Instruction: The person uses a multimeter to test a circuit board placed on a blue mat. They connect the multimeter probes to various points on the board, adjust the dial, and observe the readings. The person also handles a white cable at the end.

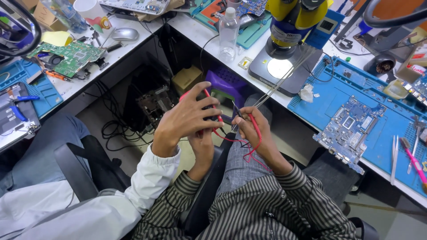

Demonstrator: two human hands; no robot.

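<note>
Items, listed from left of frame to right.

1. Green circuit board (73, 55), upper left, lying flat on the white bench beside a grey mouse (124, 34); small tools lie around it within reach.
2. Co-worker's hand (187, 120), white sleeve, centre of frame. Fingers spread and curled over a small dark device (215, 117), probably a meter, steadying it from above.
3. Left hand (202, 149), striped sleeve, directly beneath the co-worker's hand and largely covered by it. It seems to support the device from below; whether the fingers are closed around it cannot be told.
4. Clear plastic bottle (229, 33), upper centre, upright at the bench edge.
5. Right hand (260, 135), just right of centre, over the lap. Thumb and fingers pinch a red test probe (254, 125) pen-fashion, so its dark tip points up and left toward the device. The red lead wire (249, 155) loops loose below the wrist.
6. Yellow-and-blue microscope (289, 26), upper right of centre, on a dark base.
7. Blue circuit board (351, 129), right, flat on a blue work mat (382, 93) that keeps it off the bare bench.
8. Tweezers (395, 155) and pink brush (413, 160), far right, side by side on the mat.
</note>
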